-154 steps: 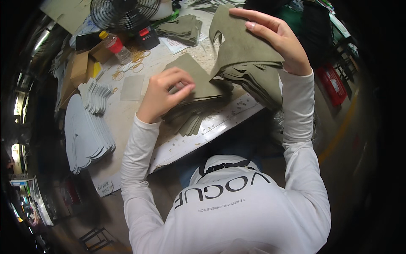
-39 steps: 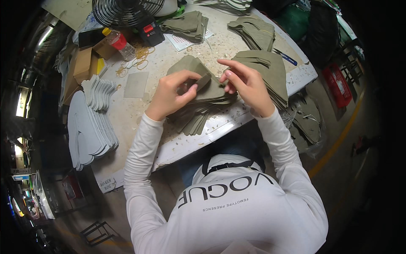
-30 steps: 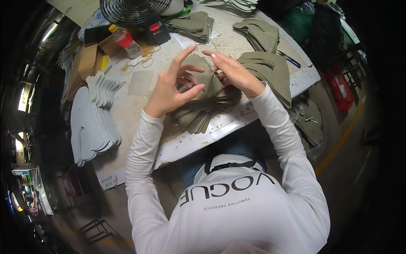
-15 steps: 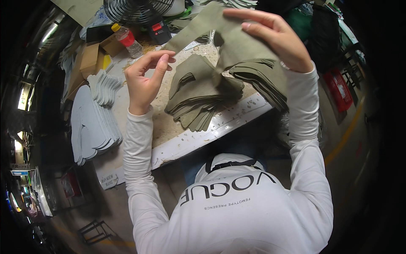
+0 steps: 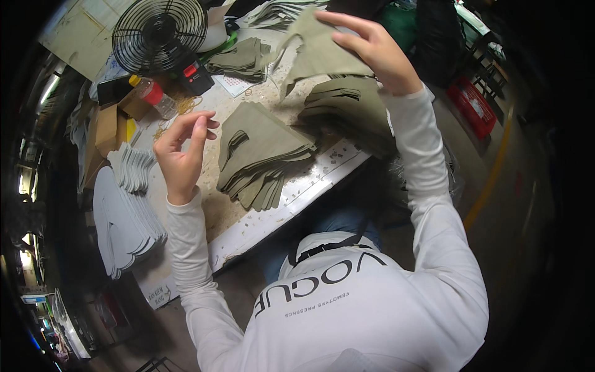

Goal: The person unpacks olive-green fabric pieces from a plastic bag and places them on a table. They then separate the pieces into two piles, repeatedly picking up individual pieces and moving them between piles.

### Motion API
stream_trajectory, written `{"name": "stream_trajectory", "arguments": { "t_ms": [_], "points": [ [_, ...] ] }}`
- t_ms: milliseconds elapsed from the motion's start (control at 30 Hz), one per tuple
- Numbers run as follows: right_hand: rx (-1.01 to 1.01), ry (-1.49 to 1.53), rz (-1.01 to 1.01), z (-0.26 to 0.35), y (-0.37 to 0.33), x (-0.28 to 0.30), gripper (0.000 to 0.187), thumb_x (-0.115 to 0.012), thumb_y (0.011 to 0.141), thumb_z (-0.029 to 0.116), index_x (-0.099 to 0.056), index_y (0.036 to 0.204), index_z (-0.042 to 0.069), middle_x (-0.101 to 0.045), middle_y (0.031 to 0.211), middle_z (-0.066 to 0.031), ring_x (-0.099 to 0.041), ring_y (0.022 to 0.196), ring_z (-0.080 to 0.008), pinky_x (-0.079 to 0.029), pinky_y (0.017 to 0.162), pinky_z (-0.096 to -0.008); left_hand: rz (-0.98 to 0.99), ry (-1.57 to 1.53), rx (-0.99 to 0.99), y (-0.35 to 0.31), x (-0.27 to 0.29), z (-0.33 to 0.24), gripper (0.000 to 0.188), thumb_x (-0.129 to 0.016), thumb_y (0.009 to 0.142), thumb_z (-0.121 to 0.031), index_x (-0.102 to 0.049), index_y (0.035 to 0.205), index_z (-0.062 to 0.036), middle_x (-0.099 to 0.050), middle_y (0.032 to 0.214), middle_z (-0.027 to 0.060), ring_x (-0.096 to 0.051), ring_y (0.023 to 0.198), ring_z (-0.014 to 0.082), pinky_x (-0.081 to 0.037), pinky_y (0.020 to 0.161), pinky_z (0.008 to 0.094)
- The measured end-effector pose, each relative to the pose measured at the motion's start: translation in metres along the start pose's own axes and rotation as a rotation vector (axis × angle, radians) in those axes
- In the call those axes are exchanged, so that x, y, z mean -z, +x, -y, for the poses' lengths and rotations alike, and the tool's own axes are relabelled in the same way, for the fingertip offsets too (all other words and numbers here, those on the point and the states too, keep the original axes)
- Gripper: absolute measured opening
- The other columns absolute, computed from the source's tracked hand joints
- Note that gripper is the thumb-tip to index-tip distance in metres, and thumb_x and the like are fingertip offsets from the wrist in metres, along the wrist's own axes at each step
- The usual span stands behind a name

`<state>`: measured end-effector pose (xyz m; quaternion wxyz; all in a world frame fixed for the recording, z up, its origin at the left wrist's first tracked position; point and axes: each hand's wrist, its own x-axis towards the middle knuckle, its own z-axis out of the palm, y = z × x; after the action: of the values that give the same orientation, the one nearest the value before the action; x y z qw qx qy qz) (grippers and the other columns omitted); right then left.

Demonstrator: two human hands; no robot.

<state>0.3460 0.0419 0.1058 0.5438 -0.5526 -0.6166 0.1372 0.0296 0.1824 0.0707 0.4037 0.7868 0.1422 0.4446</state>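
From the fingers and thumb of my right hand [image 5: 378,53] hangs a single olive-green cut fabric piece [image 5: 322,49], a narrow strip trailing from its left side. It is raised above the right pile of olive fabric pieces [image 5: 341,102]. My left hand [image 5: 183,152] hovers over the table left of the middle pile of olive fabric pieces [image 5: 260,139]; its fingers are loosely bent, the thumb close to them, and no cloth shows in it. The middle pile is fanned out at its near edge, with a dark slot-like opening on top.
Light grey fabric pieces [image 5: 127,217] lie stacked at the table's left edge. Behind them are a cardboard box [image 5: 111,133], a bottle with a yellow cap [image 5: 155,96] and a black fan [image 5: 161,31]. Another olive pile [image 5: 242,59] lies at the back. A red crate [image 5: 471,108] stands right, on the floor.
The fabric piece, earlier stretched between both hands, now hangs from my right hand alone. My left hand has come away from it. The whole view has shifted as well.
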Motion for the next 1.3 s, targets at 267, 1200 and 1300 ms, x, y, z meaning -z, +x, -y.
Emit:
{"name": "stream_trajectory", "arguments": {
  "t_ms": [267,1200,1300],
  "points": [
    [-0.487,0.091,-0.313,-0.072,-0.131,0.007,0.043,-0.057,0.088,0.002,-0.057,0.131,0.002,-0.057,0.132,-0.0126,-0.054,0.115,-0.0142,-0.039,0.099,-0.0253,0.295,-0.483,0.315,-0.026,-0.038,-0.041,0.021,-0.052,0.097,-0.01,-0.063,0.108,0.0041,-0.068,0.086,0.0111,-0.065,0.075,0.0132,-0.054,0.067,0.0249],
    [-0.505,0.442,-0.426,-0.128,-0.127,0.003,0.031,-0.054,0.096,0.013,-0.055,0.125,0.003,-0.06,0.119,-0.0075,-0.056,0.105,-0.0132,-0.044,0.092,-0.0253,-0.189,-1.157,0.994,-0.041,-0.26,0.002,0.061,-0.075,0.083,-0.026,-0.036,0.124,-0.0014,-0.053,0.12,0.0149,-0.059,0.101,0.02,-0.05,0.089,0.0325],
    [-0.485,0.362,-0.698,-0.11,-0.138,-0.021,0.032,-0.054,0.093,0.008,-0.055,0.125,0.002,-0.056,0.124,-0.0094,-0.052,0.11,-0.0169,-0.04,0.097,-0.0282,-0.159,-1.129,1.019,-0.045,-0.267,0.002,0.065,-0.076,0.082,-0.022,-0.037,0.13,-0.0046,-0.056,0.119,0.01,-0.056,0.111,0.0197,-0.051,0.09,0.0364]
  ]
}}
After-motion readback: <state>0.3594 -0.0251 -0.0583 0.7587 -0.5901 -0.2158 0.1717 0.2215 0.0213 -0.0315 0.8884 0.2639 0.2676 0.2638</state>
